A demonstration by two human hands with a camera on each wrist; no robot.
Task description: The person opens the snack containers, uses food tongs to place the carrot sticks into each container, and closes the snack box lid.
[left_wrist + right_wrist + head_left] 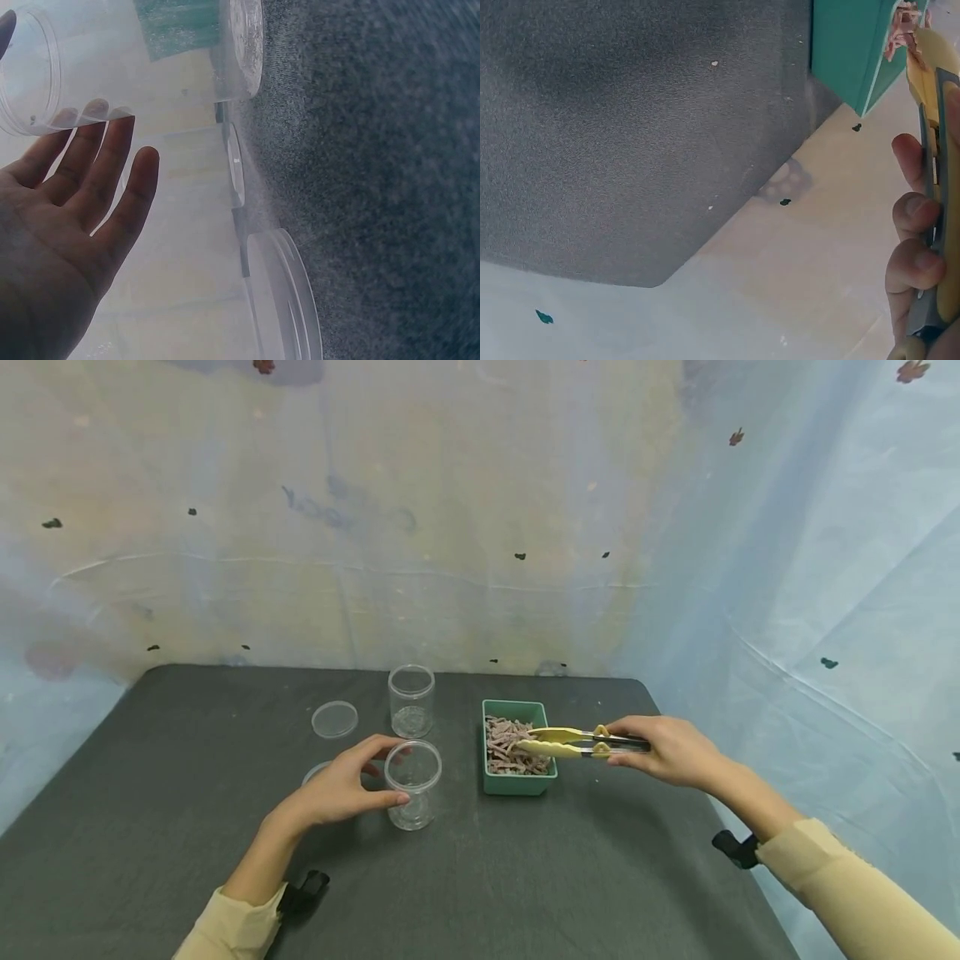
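Observation:
My left hand [337,792] holds a clear plastic jar [415,814], thumb at the near side and fingers round the far side. The jar is uncapped and upright. In the left wrist view, the fingertips touch the jar wall [97,67]. My right hand [671,752] grips yellow-tipped tongs [551,749] with dark and silver handles. The tongs' tips are in the pinkish-brown shredded strips [512,745] that fill a green rectangular container [517,786]. In the right wrist view, curled fingers [916,264] wrap the tongs' handle, and some strips show at the tips.
A second uncapped clear jar [411,697] stands just behind the held one. One clear round lid [334,719] lies to its left; another lid [313,770] is partly hidden behind my left hand. The dark table [480,893] ends at a plastic sheet backdrop [450,527].

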